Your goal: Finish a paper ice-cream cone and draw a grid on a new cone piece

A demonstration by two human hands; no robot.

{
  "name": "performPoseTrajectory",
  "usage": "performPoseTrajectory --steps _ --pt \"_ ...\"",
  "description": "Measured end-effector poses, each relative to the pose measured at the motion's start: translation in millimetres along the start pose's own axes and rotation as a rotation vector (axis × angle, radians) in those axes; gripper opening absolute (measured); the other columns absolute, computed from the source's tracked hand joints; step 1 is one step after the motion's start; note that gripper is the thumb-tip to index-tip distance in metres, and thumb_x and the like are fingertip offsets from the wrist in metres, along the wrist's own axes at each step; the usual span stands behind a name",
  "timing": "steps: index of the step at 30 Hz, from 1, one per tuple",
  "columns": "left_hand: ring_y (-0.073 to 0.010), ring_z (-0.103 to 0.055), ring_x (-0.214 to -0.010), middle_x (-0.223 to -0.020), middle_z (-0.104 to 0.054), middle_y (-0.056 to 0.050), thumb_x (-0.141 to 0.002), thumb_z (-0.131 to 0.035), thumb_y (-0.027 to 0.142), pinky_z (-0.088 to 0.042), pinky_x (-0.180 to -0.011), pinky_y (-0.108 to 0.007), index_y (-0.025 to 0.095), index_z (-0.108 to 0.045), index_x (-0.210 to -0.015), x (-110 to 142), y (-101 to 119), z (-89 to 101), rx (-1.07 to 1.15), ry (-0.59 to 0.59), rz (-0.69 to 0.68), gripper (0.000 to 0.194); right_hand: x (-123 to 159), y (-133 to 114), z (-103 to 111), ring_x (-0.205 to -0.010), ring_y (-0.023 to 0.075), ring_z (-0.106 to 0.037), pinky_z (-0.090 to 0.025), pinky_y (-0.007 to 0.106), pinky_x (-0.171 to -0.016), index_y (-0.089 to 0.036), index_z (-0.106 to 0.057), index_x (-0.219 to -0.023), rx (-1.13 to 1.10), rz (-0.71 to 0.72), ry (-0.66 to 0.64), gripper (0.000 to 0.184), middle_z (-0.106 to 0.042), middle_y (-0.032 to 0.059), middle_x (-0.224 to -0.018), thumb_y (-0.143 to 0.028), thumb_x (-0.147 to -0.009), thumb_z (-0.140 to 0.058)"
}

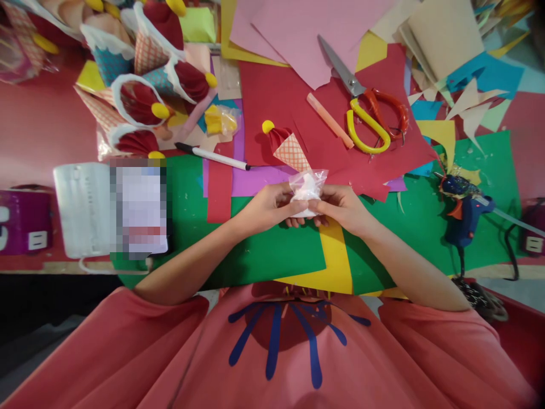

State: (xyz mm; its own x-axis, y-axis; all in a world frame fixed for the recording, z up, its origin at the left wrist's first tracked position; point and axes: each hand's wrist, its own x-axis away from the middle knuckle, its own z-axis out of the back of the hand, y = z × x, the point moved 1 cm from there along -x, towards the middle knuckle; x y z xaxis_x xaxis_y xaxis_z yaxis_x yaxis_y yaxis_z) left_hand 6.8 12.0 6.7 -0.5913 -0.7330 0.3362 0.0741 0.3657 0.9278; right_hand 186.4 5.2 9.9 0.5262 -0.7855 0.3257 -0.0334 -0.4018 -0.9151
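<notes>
Between my left hand (279, 203) and my right hand (338, 207) is a small clear plastic bag (308, 190) with soft white stuff in it, perhaps clay. Thumbs press its front while the fingers curl beneath, so both hands are closed on it. Just beyond the bag lies a small cone (292, 152) in orange-checked paper, with a pleated dark red part and a yellow ball at its end. A black-and-white marker (219, 157) rests to the left. Scissors (357, 91) with one yellow and one red handle lie farther right, beside an orange stick-like pen (330, 120).
Several finished cones (140, 99) crowd the back left. A power bank (83, 210) and a blurred-out phone (142, 207) sit at left. A blue glue gun (468, 218) with its cord lies right. Pink paper (298, 28) and scraps cover the back; green sheets (264, 250) lie beneath my hands.
</notes>
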Motion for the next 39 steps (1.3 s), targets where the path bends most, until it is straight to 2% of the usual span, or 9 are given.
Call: performPoseTrajectory --steps 4,9,13,21,24,28,31,35,39 --pt "-0.0115 -0.061 -0.047 -0.058 -0.066 -0.001 -0.076 -0.072 0.054 -0.050 -0.045 -0.019 0.016 -0.059 -0.081 0.8 -1.2 3.3 -0.060 0.063 -0.021 0.041 3.2 -2.6 1.6 -0.053 0.0070 -0.054 -0.042 0.020 -0.045 -0.018 -0.057 -0.080 0.152 0.099 0.055 0.036 -0.058 -0.0036 -0.066 -0.052 -0.080 -0.070" --pt "-0.0103 -0.056 -0.050 -0.057 -0.057 0.002 -0.077 -0.061 0.033 -0.044 -0.049 -0.020 0.018 -0.055 -0.074 3.2 0.0 9.5 -0.365 0.200 -0.166 0.016 10.6 -11.7 8.8 -0.084 0.0138 -0.065 -0.054 0.026 -0.066 -0.021 -0.056 -0.084 0.373 0.452 0.389 0.021 -0.064 0.0037 -0.097 -0.041 -0.089 -0.063" --pt "-0.0084 -0.049 -0.053 -0.062 -0.056 0.004 -0.072 -0.056 0.022 -0.039 -0.052 -0.020 0.018 -0.055 -0.075 3.6 1.1 9.9 -0.615 0.281 -0.245 0.005 13.6 -15.7 10.9 -0.109 0.0208 -0.064 -0.053 0.040 -0.093 -0.024 -0.065 -0.092 0.684 0.676 0.379 0.008 -0.066 0.0058 -0.113 -0.028 -0.093 -0.058" --pt "-0.0118 -0.062 -0.074 -0.084 -0.068 -0.001 -0.083 -0.051 0.025 -0.048 -0.066 -0.020 0.018 -0.057 -0.090 5.7 0.5 11.1 -0.740 0.394 -0.428 0.012 6.5 -7.6 13.0 -0.105 0.0203 -0.066 -0.054 0.041 -0.095 -0.022 -0.067 -0.084 0.639 0.543 0.382 0.012 -0.069 0.0060 -0.110 -0.032 -0.090 -0.064" --pt "-0.0119 -0.062 -0.074 -0.082 -0.067 -0.001 -0.086 -0.053 0.028 -0.048 -0.065 -0.021 0.018 -0.059 -0.091 5.4 0.5 12.0 -0.732 0.440 -0.504 0.013 4.0 -5.4 15.2 -0.105 0.0199 -0.066 -0.054 0.042 -0.095 -0.023 -0.071 -0.084 0.543 0.485 0.377 0.013 -0.069 0.0054 -0.113 -0.035 -0.087 -0.067" --pt "-0.0107 -0.060 -0.068 -0.077 -0.064 0.001 -0.089 -0.056 0.034 -0.047 -0.061 -0.020 0.018 -0.059 -0.089 2.9 1.2 10.7 -0.609 0.390 -0.552 0.017 3.1 -5.2 18.0 -0.100 0.0184 -0.068 -0.056 0.042 -0.093 -0.023 -0.074 -0.078 0.438 0.412 0.352 0.019 -0.069 0.0047 -0.117 -0.037 -0.088 -0.066" --pt "-0.0094 -0.061 -0.063 -0.077 -0.063 0.001 -0.088 -0.062 0.040 -0.047 -0.054 -0.019 0.018 -0.055 -0.090 0.5 1.5 10.3 -0.406 0.334 -0.515 0.023 4.8 -8.1 18.1 -0.103 0.0195 -0.068 -0.056 0.042 -0.095 -0.022 -0.073 -0.074 0.465 0.443 0.336 0.017 -0.070 0.0046 -0.119 -0.033 -0.086 -0.068" --pt "-0.0085 -0.061 -0.048 -0.070 -0.063 0.005 -0.083 -0.068 0.053 -0.044 -0.042 -0.018 0.023 -0.048 -0.097 -2.2 1.0 11.3 -0.119 0.229 -0.356 0.039 7.3 -12.1 16.9 -0.108 0.0215 -0.068 -0.055 0.044 -0.098 -0.022 -0.073 -0.076 0.583 0.464 0.307 0.010 -0.069 0.0050 -0.122 -0.025 -0.084 -0.068" --pt "-0.0104 -0.063 -0.044 -0.063 -0.064 0.007 -0.079 -0.071 0.056 -0.044 -0.038 -0.017 0.024 -0.046 -0.096 -2.9 2.7 12.1 -0.006 0.185 -0.278 0.044 7.5 -13.3 18.1 -0.115 0.0250 -0.065 -0.053 0.048 -0.101 -0.023 -0.073 -0.082 0.662 0.478 0.265 0.005 -0.065 0.0060 -0.131 -0.027 -0.081 -0.072"
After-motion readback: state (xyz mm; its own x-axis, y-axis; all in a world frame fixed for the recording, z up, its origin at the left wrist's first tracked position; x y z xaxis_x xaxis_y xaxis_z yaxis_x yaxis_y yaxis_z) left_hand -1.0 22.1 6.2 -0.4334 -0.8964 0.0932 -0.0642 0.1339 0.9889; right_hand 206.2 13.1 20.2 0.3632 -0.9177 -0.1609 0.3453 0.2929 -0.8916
